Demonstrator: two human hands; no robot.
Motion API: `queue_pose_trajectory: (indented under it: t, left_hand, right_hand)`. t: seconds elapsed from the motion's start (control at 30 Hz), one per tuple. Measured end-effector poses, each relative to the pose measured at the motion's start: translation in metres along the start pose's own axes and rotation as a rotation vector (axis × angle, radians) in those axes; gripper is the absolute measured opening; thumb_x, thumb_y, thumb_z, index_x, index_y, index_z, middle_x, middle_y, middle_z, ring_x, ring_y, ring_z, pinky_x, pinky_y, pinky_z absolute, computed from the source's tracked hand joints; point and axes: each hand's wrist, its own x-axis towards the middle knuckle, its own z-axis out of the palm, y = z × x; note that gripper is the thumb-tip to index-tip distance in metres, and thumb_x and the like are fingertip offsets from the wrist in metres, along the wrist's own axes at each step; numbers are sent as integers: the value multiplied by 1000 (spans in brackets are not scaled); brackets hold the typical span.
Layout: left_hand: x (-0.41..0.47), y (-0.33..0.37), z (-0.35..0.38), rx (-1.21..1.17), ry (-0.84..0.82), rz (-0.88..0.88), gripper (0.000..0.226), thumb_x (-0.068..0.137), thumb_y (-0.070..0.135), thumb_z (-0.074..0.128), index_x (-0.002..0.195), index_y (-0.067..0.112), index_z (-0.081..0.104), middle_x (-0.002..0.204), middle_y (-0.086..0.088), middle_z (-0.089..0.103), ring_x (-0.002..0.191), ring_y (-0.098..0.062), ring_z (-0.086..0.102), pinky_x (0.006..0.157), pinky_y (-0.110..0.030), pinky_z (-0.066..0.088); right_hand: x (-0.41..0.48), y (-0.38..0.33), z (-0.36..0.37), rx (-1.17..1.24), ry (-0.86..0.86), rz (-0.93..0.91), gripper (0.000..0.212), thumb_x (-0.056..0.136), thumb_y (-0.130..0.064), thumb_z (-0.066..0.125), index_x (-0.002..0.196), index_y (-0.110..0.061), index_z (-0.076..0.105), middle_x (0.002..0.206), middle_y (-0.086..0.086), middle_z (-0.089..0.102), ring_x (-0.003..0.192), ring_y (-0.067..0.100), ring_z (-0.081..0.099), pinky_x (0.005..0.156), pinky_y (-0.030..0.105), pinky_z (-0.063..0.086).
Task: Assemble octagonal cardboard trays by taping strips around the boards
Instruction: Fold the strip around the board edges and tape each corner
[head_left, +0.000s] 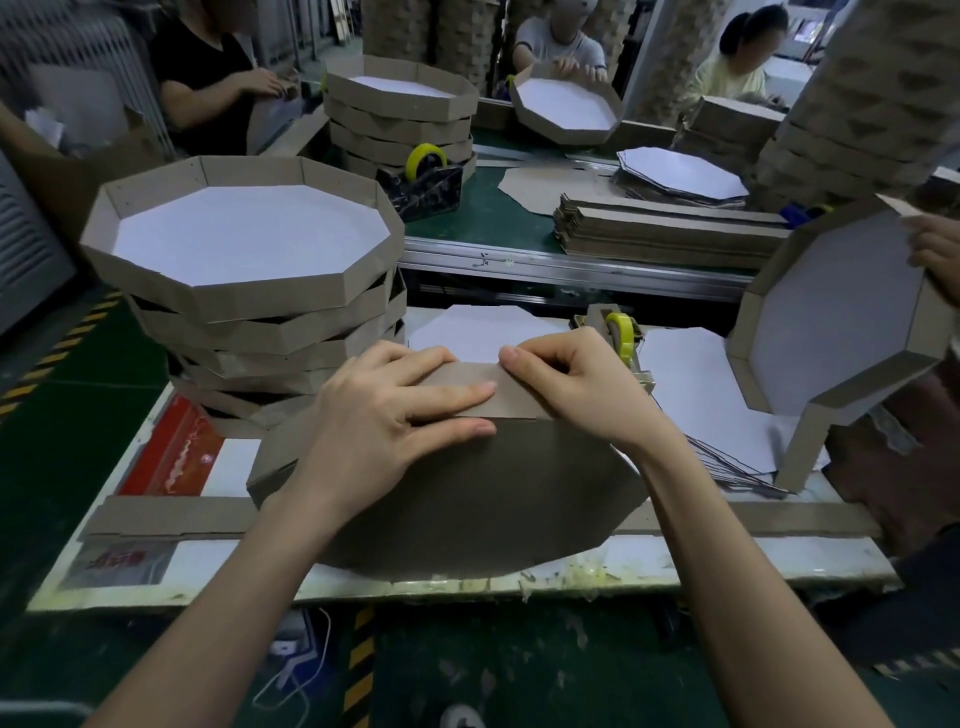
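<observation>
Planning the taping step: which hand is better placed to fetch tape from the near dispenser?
Right, probably. The right hand lies beside the tape dispenser, while the left hand presses the strip against the board.

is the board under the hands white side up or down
Down: the board shows its brown back; the left hand presses and the right hand pinches the strip at its far edge.

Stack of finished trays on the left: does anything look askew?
Yes. The stack of finished trays is uneven: lower trays sit rotated and offset under the top tray, corners jutting out. Yellowish tape scraps also cling to the table front edge.
</observation>
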Motion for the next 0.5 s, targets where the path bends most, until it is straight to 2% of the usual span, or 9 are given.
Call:
queue_pose_trajectory:
  t: [0.03,0.13,0.27,0.33,0.37,0.43,0.5]
  left_hand:
    - [0,1,1,-12,1,-11,38,81,54,57,112,34,67,113,-1,70,93,-25,59,76,-40,53]
    - [1,6,6,-48,-22,-65,40,81,56,55,115,36,63,118,-1,68,97,-24,58,78,-41,53]
    - [9,11,18,-39,-74,-81,39,83,59,53,115,41,65,121,4,67,104,-19,57,83,-45,50]
    - [17,15,24,-33,-110,-81,37,84,60,53,114,44,66,122,7,66,109,-17,55,86,-44,49]
    - [22,16,27,-33,-124,-84,37,84,60,52,114,45,67,123,8,66,111,-16,55,87,-44,49]
    - [29,15,31,-40,-147,-92,39,84,63,49,114,45,66,124,9,65,113,-15,53,89,-43,48]
    - [33,12,33,-54,-155,-103,40,83,63,49,115,45,65,125,10,64,114,-14,53,90,-42,47]
  right_hand:
    - [1,0,-3,-7,-1,-6,49,103,-21,53,64,9,53,56,20,41,56,16,34,52,25,26]
    - [4,2,-8,-17,-7,-4,47,102,-21,55,66,10,55,56,17,39,55,15,32,52,23,25]
    - [-1,17,-16,7,-24,79,46,101,-26,55,73,10,61,65,28,48,61,19,38,57,31,31]
    - [-2,29,-24,37,-2,138,44,101,-31,56,70,-1,64,61,14,51,59,13,42,56,27,34]
    - [-1,37,-29,73,26,176,40,100,-34,56,71,-9,69,63,5,58,60,9,48,57,23,39]
    - [4,61,-37,224,139,282,29,99,-34,58,80,-22,77,81,-5,73,76,4,63,62,14,49]
    - [14,99,-45,388,308,438,18,97,-26,59,91,-22,76,98,-2,74,94,8,66,61,16,54]
